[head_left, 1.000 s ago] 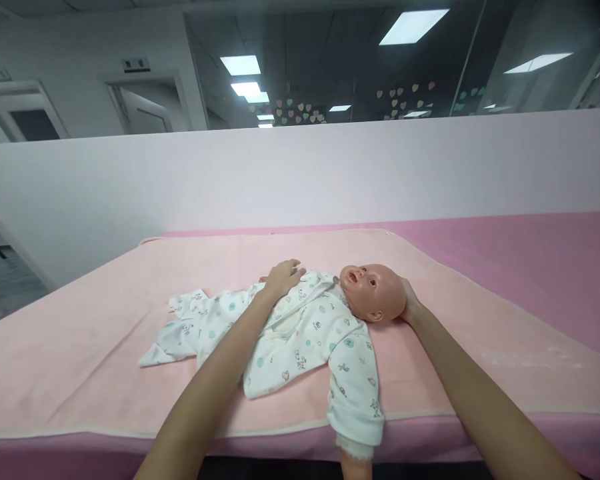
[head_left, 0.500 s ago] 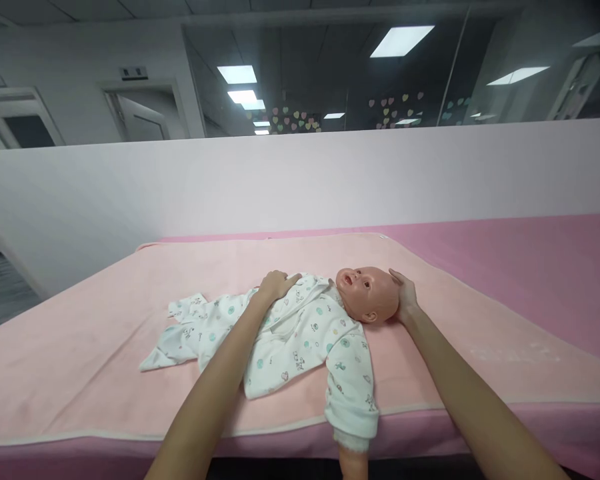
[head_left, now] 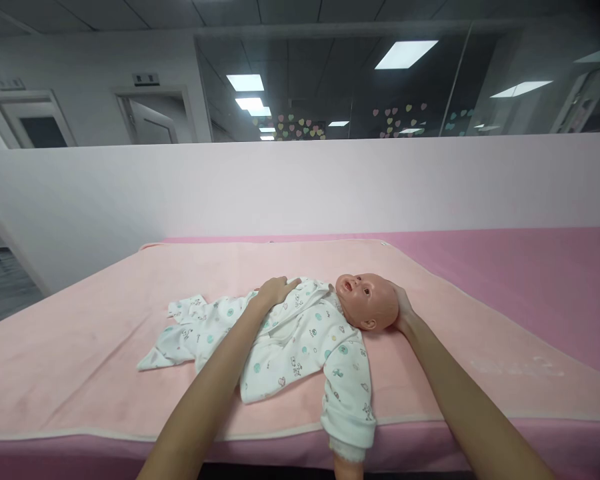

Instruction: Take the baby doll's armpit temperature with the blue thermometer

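A baby doll [head_left: 367, 300] lies on its back, its head to the right, dressed in a white printed top [head_left: 290, 353] and matching trousers [head_left: 190, 333]. My left hand [head_left: 276, 291] rests flat on the doll's belly, fingers stretched out over the cloth. Cupped behind the crown of the doll's head is my right hand [head_left: 403, 307]; its fingers are partly hidden behind the head. The doll's near arm, in a long sleeve [head_left: 347, 393], hangs over the front edge, and the trouser legs lie spread to the left.
A peach blanket [head_left: 105, 373] with a pale border lies under the doll, over a pink padded surface [head_left: 530, 280]. Behind it runs a low white wall [head_left: 300, 187], with a glass pane [head_left: 330, 87] with heart stickers above. Grey floor [head_left: 10, 287] shows at far left.
The view has tilted up a little. My right fingers have slid further behind the doll's head and now show less. My left hand stays on the belly.
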The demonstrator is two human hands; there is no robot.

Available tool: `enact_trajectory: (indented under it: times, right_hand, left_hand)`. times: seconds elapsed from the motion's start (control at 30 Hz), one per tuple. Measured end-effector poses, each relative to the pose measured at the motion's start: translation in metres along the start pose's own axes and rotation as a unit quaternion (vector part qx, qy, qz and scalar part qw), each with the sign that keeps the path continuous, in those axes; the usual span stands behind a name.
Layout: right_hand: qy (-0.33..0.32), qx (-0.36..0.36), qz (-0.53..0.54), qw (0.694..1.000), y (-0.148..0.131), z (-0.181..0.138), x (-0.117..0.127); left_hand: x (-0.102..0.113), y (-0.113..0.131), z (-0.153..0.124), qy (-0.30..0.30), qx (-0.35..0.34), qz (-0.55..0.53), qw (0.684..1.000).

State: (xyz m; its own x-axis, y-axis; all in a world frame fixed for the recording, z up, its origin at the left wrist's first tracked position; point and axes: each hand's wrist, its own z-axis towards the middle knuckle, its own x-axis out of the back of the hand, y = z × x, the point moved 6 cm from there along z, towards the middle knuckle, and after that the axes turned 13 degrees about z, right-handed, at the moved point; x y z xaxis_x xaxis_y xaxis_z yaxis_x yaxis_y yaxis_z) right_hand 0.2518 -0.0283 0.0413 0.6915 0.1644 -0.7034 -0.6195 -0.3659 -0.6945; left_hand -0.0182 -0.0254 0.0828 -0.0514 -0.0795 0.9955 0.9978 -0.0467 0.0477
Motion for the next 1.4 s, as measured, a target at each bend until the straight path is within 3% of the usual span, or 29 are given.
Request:
enact_trajectory:
  times: [0.1, 0.43, 0.83, 1.4]
  right_hand:
    - [0.002, -0.030, 0.006, 1.000, 0.003, -0.003, -0.006]
    - [0.021, -0.012, 0.009, 1.000, 0.002, -0.009, -0.010]
    - [0.001, 0.007, 0.000, 1.000, 0.000, -0.011, -0.014]
    - [0.017, -0.008, 0.010, 1.000, 0.002, -0.014, -0.016]
  left_hand:
    - [0.001, 0.001, -0.001, -0.001, -0.005, 0.000, 1.000]
    - [0.003, 0.002, -0.003, -0.009, 0.002, -0.005, 1.000]
    - [0.009, 0.007, -0.007, -0.019, 0.001, -0.004, 1.000]
    - [0.006, 0.005, -0.006, -0.010, -0.003, -0.005, 1.000]
